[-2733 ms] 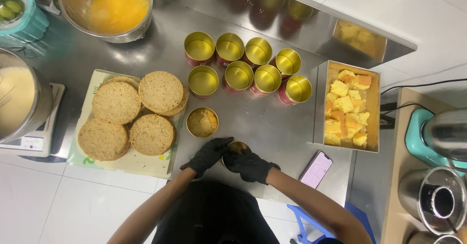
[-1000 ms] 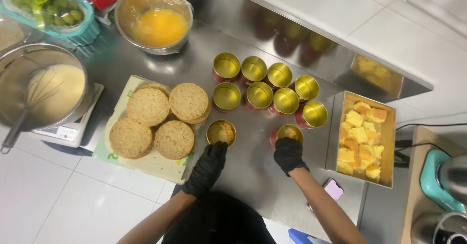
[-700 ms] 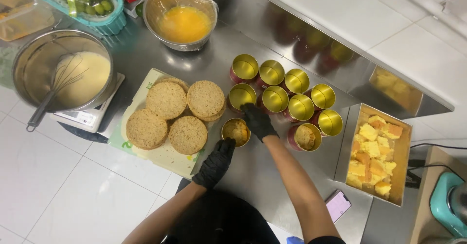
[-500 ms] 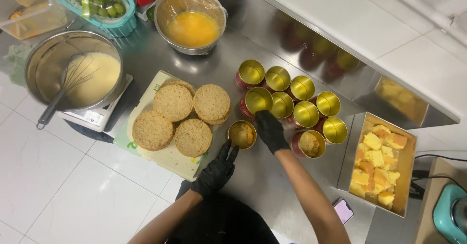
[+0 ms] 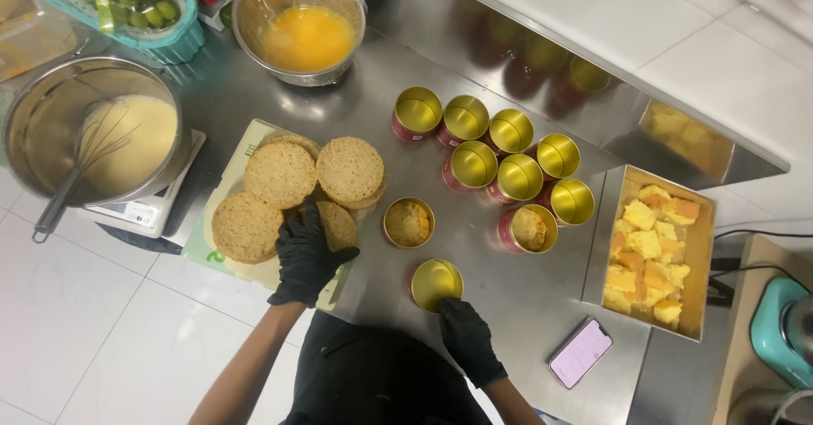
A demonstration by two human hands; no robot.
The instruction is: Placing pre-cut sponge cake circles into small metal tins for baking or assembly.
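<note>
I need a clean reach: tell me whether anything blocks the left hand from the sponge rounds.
Nothing visible does. The left hand already rests on the nearest sponge round; the other sponge rounds lie uncovered just beyond it on the board.

Both hands wear black gloves: left hand [image 5: 305,256] at 9 o'clock, right hand [image 5: 466,340] at 5 o'clock. Forearms bare; a black top covers the torso.

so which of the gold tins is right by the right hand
The empty gold tin standing alone at the front edge of the counter, just above the right hand. The other tins sit farther back, and two of those already hold cake.
</note>
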